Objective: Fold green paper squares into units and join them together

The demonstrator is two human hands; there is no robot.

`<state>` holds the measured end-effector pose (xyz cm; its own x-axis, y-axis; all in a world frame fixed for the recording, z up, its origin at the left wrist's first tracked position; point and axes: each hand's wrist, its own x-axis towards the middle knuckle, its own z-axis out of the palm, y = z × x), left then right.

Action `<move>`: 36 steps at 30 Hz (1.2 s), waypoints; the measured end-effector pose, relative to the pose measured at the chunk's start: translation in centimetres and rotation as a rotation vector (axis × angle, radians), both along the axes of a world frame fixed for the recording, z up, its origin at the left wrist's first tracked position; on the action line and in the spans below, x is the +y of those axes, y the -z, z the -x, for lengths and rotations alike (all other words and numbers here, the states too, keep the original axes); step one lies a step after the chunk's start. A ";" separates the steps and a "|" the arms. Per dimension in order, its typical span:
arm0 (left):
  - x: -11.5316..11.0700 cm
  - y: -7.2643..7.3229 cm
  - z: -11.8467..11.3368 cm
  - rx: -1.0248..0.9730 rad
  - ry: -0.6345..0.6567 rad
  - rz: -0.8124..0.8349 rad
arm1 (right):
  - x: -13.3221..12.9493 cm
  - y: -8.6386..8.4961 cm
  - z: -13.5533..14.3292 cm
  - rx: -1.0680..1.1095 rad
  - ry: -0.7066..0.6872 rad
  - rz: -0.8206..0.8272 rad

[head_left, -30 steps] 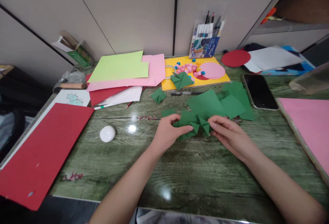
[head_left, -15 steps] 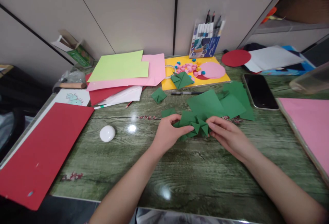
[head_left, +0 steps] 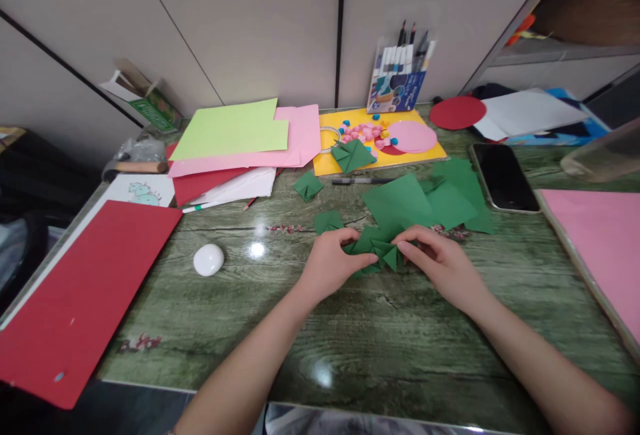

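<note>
Between my two hands is a folded green paper piece (head_left: 379,246) with several pointed flaps, just above the table. My left hand (head_left: 334,260) pinches its left side, thumb in front and fingers partly hidden behind. On the right edge, the thumb and fingertips of my right hand (head_left: 434,252) are closed on a flap. Flat green paper sheets (head_left: 407,200) lie right behind the hands. A small green folded square (head_left: 308,185) rests farther back, and another green piece (head_left: 329,220) lies just beyond my left hand.
A black phone (head_left: 505,177) lies at the right. Behind are a pen (head_left: 361,181), a yellow sheet (head_left: 327,165) with small pink and blue balls, and a marker box (head_left: 397,92). Light green paper (head_left: 225,130), a red folder (head_left: 95,288) and a white egg-shaped object (head_left: 209,260) are leftward.
My right hand has shifted slightly left with the flap it pinches. The green paper's right side is drawn in closer to my left thumb.
</note>
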<state>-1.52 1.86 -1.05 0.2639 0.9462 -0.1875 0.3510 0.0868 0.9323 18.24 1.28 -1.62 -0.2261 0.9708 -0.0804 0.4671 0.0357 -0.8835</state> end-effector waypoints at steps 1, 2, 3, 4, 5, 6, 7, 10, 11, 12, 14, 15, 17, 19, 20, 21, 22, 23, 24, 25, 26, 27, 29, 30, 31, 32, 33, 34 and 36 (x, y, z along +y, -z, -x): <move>0.0 0.0 0.0 -0.007 0.001 0.002 | 0.0 0.0 0.1 0.004 0.009 0.001; 0.0 0.1 0.0 -0.018 0.000 0.006 | -0.1 0.0 0.1 0.012 0.018 0.003; 0.0 0.1 -0.1 -0.028 -0.003 0.012 | -0.1 0.1 0.2 0.024 0.027 0.003; 0.0 0.2 -0.1 -0.037 -0.010 0.017 | -0.1 0.1 0.3 0.036 0.036 0.002; 0.0 0.3 -0.1 -0.044 -0.018 0.021 | -0.2 0.2 0.4 0.047 0.043 0.003; 0.0 0.3 -0.2 -0.051 -0.027 0.024 | -0.2 0.3 0.4 0.057 0.051 0.009; 0.0 0.5 -0.2 -0.058 -0.036 0.025 | -0.2 0.3 0.5 0.067 0.063 0.018; 0.0 0.9 -0.3 -0.075 -0.053 0.033 | -0.4 0.6 0.8 0.101 0.114 0.058; 0.0 1.0 -0.3 -0.081 -0.054 0.038 | -0.4 0.7 0.9 0.115 0.134 0.072; 0.0 1.1 -0.4 -0.085 -0.057 0.043 | -0.4 0.8 0.9 0.129 0.151 0.084; 0.0 1.2 -0.4 -0.097 -0.061 0.055 | -0.4 1.0 1.1 0.157 0.175 0.107; 0.0 1.2 -0.5 -0.105 -0.060 0.063 | -0.5 1.0 1.2 0.171 0.185 0.116; 0.0 1.2 -0.5 -0.119 -0.063 0.079 | -0.5 1.3 1.3 0.196 0.201 0.131; -0.1 1.2 -0.6 -0.130 -0.067 0.096 | -0.5 1.5 1.3 0.212 0.220 0.138; -0.1 1.2 -0.6 -0.134 -0.070 0.105 | -0.6 1.7 1.3 0.217 0.229 0.140; -0.1 1.3 -0.6 -0.138 -0.073 0.115 | -0.6 1.8 1.4 0.221 0.237 0.139; -0.1 1.3 -0.6 -0.143 -0.075 0.125 | -0.7 1.9 1.4 0.225 0.243 0.137; -0.1 1.3 -0.7 -0.147 -0.077 0.133 | -0.7 2.0 1.4 0.229 0.249 0.133; -0.2 1.4 -0.7 -0.150 -0.081 0.136 | -0.8 2.0 1.4 0.233 0.254 0.129; -0.2 1.4 -0.7 -0.152 -0.086 0.136 | -0.8 2.1 1.5 0.236 0.258 0.125; -0.2 1.5 -0.7 -0.152 -0.091 0.136 | -0.9 2.0 1.5 0.236 0.262 0.120; -0.2 1.5 -0.7 -0.151 -0.096 0.136 | -0.9 2.0 1.6 0.233 0.267 0.115; -0.2 1.6 -0.8 -0.154 -0.103 0.143 | -1.0 1.7 1.8 0.223 0.281 0.103; -0.2 1.6 -0.8 -0.161 -0.107 0.148 | -1.0 1.6 1.9 0.219 0.291 0.098; -0.3 1.5 -0.8 -0.169 -0.111 0.151 | -1.0 1.4 2.1 0.215 0.301 0.093; -0.3 1.5 -0.8 -0.180 -0.114 0.152 | -1.0 1.3 2.1 0.210 0.309 0.088; -0.3 1.5 -0.9 -0.191 -0.114 0.152 | -1.0 1.2 2.2 0.205 0.311 0.085; -0.3 1.4 -0.9 -0.202 -0.111 0.152 | -1.0 1.1 2.2 0.199 0.309 0.080; -0.3 1.2 -1.0 -0.217 -0.095 0.163 | -1.0 1.1 2.2 0.182 0.293 0.057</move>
